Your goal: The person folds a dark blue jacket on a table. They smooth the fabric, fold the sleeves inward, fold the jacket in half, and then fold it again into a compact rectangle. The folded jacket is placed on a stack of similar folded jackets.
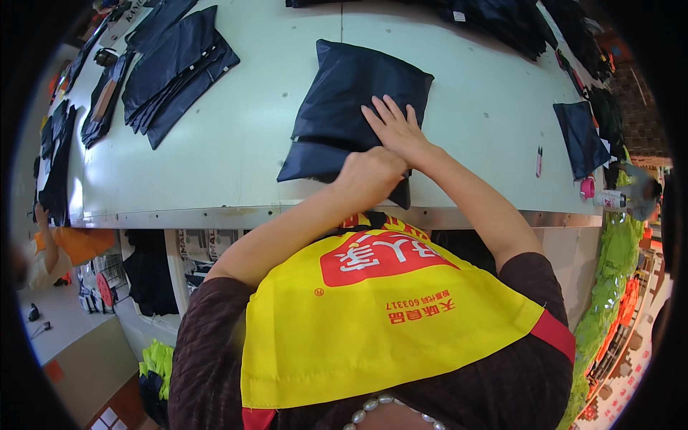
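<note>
A folded navy cloth piece, smooth and slightly shiny, lies on the pale table in front of me, its lower part near the table's front edge. Spread flat on its right half is my right hand, fingers apart. My left hand is closed at the lower right edge of the cloth, close by my right wrist, and appears to grip a fold there. The fingertips of that hand are hidden. A dark end of the cloth hangs below it toward the table edge.
Stacks of dark folded cloth lie at the left, with more dark cloth at the far side. A pen, a navy piece and a pink object are at the right. The metal-edged table front runs before me.
</note>
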`<act>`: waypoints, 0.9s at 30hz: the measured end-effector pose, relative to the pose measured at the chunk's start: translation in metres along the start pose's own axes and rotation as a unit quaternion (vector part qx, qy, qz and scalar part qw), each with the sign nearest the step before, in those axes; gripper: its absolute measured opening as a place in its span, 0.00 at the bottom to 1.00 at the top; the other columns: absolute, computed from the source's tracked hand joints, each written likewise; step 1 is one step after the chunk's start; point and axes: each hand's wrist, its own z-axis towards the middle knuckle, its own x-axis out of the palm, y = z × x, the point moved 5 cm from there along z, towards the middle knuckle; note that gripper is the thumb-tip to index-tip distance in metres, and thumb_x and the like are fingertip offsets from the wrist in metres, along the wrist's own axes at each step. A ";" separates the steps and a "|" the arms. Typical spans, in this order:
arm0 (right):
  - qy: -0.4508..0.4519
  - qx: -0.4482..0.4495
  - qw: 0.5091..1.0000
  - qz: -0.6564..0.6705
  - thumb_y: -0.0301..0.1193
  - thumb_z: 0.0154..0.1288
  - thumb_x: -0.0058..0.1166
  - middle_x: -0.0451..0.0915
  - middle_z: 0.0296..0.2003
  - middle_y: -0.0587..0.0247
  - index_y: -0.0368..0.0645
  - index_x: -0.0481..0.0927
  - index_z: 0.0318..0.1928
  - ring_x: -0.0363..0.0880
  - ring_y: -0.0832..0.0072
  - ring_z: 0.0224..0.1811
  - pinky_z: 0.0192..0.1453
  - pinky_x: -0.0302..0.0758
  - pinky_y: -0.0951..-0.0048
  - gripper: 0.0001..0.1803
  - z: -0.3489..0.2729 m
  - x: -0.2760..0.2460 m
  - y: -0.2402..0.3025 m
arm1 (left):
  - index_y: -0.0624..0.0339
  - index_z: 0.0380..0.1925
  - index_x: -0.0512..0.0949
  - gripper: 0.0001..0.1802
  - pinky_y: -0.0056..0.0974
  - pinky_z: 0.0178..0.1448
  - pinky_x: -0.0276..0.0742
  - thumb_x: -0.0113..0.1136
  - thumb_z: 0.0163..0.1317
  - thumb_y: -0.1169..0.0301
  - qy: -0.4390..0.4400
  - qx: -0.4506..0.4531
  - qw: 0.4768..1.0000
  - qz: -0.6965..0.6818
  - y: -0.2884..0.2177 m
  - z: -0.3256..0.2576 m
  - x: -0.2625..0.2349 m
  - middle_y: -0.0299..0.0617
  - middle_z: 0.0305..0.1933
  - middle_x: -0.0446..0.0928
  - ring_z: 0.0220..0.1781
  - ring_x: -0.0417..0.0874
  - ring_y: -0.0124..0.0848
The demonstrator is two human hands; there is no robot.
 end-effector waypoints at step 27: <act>-0.039 0.302 0.930 0.204 0.32 0.54 0.54 0.78 0.27 0.42 0.33 0.74 0.33 0.78 0.48 0.32 0.38 0.73 0.56 0.13 -0.101 0.039 -0.058 | 0.61 0.22 0.75 0.02 0.39 0.43 0.73 0.59 0.48 0.77 -0.156 0.110 0.974 -0.121 0.038 -0.001 0.019 0.42 0.31 0.77 0.36 0.77 0.39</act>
